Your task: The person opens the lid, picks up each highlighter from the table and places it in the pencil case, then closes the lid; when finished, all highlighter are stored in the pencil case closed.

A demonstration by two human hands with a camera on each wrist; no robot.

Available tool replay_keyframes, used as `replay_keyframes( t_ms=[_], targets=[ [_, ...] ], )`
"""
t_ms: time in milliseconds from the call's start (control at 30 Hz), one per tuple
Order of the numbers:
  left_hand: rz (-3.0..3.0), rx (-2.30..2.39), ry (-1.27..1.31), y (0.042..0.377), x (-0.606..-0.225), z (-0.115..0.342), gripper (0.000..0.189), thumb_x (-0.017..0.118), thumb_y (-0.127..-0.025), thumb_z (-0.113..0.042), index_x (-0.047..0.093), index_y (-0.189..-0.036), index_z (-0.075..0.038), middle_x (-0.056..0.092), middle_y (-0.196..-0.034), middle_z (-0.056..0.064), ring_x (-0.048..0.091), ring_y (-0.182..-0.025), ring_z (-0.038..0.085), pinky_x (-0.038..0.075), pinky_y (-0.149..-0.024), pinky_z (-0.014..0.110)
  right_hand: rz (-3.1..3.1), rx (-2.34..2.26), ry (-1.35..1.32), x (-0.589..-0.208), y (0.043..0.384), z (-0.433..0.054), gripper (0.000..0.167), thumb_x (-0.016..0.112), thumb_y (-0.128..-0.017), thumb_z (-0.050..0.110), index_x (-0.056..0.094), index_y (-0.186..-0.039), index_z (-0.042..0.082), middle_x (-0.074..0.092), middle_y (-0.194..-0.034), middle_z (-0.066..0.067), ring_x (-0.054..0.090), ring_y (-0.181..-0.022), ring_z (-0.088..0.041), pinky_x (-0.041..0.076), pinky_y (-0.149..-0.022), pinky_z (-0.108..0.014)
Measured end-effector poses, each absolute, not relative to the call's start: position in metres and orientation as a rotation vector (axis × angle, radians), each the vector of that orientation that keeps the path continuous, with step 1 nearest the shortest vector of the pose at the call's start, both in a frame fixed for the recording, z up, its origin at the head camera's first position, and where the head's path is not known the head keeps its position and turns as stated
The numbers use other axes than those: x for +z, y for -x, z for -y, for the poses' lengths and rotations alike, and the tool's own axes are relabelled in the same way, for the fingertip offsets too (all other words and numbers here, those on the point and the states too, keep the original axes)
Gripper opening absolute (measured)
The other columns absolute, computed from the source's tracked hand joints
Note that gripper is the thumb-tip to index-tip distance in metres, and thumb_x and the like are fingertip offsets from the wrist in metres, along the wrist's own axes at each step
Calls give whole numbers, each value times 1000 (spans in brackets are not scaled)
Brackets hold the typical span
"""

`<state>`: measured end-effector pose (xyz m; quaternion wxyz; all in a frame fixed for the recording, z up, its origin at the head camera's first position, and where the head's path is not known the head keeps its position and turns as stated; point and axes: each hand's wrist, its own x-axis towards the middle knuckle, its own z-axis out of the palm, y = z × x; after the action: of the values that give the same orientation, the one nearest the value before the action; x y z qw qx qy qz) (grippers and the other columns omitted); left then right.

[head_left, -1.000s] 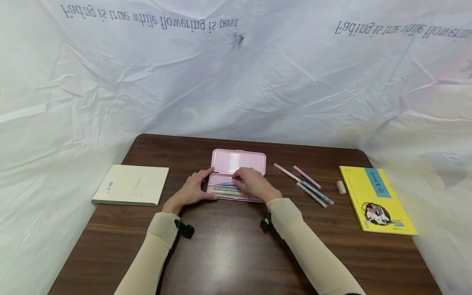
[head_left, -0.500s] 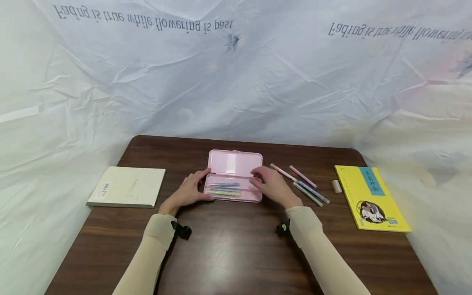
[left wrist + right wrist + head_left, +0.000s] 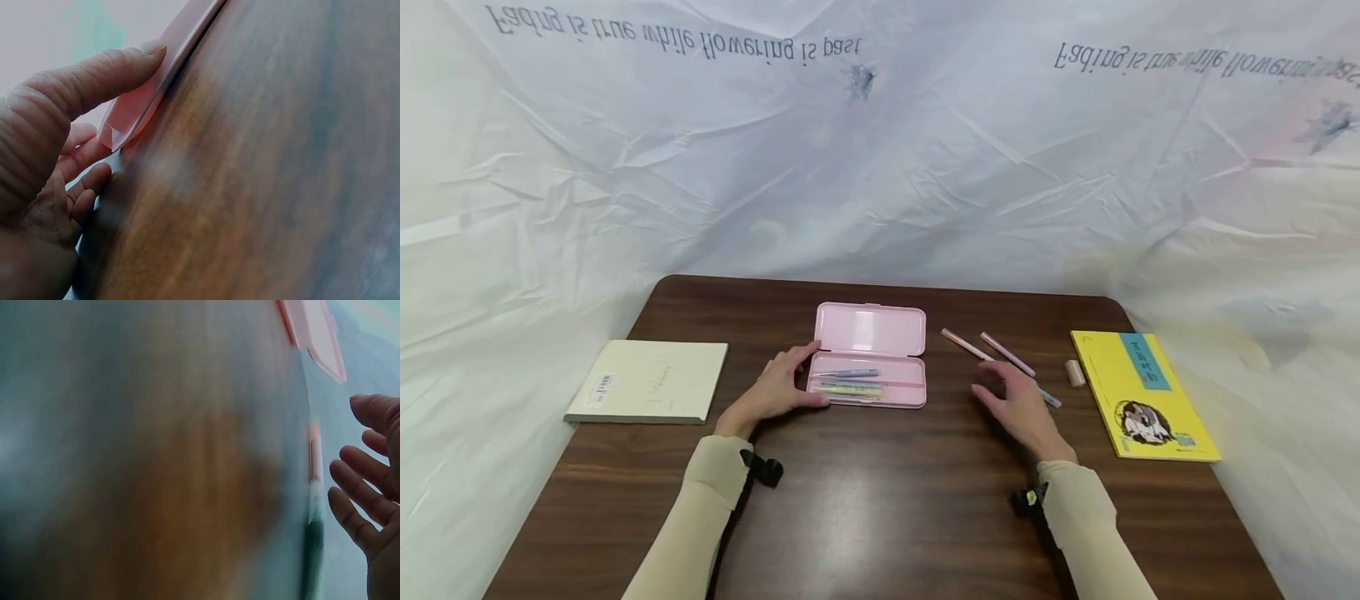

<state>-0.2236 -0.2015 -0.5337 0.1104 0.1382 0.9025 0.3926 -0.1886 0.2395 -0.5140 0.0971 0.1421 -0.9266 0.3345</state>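
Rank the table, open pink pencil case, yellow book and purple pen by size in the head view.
1. Table
2. Open pink pencil case and yellow book: too alike to rank
3. Purple pen

The right hand (image 3: 1021, 412) has moved from the pink case (image 3: 891, 332) towards loose pens (image 3: 1008, 355).

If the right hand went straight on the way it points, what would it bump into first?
Probably the orange-and-white pen, lying just ahead of the right hand on the table. The hand's height is unclear, so it might pass over instead.
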Motion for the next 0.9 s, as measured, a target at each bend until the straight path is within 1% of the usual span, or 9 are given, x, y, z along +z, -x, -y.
replay_keyframes(
  t_ms=[67,167,300,400,567,667,833,900],
  targets=[
    [-2648,1157,-406,224,-533,202,113,93,-77,-47,32,-168,-23,42,-163,15,41,-135,38,34,-113,63,2717,1008,-377,-517,183,-250,41,84,-93,14,69,-128,1,73,-118,-17,70,-108,-35,54,-93,-57],
    [-2649,1154,-406,225,-533,203,113,93,-77,-49,32,-168,-22,42,-162,16,41,-135,39,34,-112,65,2677,991,-328,-521,177,-265,42,85,-91,12,69,-128,1,73,-117,-18,70,-106,-35,54,-92,-55],
    [-2642,1165,-397,226,-534,203,113,94,-76,-49,33,-168,-22,43,-161,16,42,-130,37,34,-111,64,2655,947,-235,-524,168,-280,43,85,-91,12,68,-128,0,71,-119,-20,68,-107,-37,51,-93,-56],
    [-2637,1165,-401,226,-535,202,113,94,-76,-48,32,-168,-23,42,-162,15,42,-132,37,34,-112,64,2646,931,-149,-527,160,-287,44,84,-91,12,66,-129,-2,70,-120,-22,67,-107,-38,50,-93,-57],
    [-2643,1155,-413,225,-534,202,113,93,-77,-46,31,-169,-23,41,-163,15,41,-134,38,33,-112,64,2630,906,-70,-531,154,-294,43,85,-91,12,67,-127,-2,71,-118,-22,67,-104,-37,49,-91,-53],
    [-2646,1155,-414,226,-534,202,113,93,-77,-46,31,-169,-23,41,-163,15,41,-134,38,33,-113,64,2636,902,-28,-535,152,-295,41,85,-91,13,68,-125,-1,72,-117,-20,68,-102,-35,49,-89,-46],
    [-2649,1154,-413,225,-534,202,113,93,-77,-47,31,-168,-21,42,-163,16,41,-134,38,33,-113,64,2629,909,5,-541,151,-295,38,86,-90,13,70,-122,0,74,-115,-18,70,-99,-32,46,-85,-25],
    [-2648,1157,-409,225,-533,202,113,93,-77,-46,32,-168,-21,41,-163,16,41,-134,38,33,-113,64,2617,910,2,-543,151,-295,37,86,-90,12,70,-121,-1,74,-114,-19,70,-97,-32,44,-83,-20]
  ],
)
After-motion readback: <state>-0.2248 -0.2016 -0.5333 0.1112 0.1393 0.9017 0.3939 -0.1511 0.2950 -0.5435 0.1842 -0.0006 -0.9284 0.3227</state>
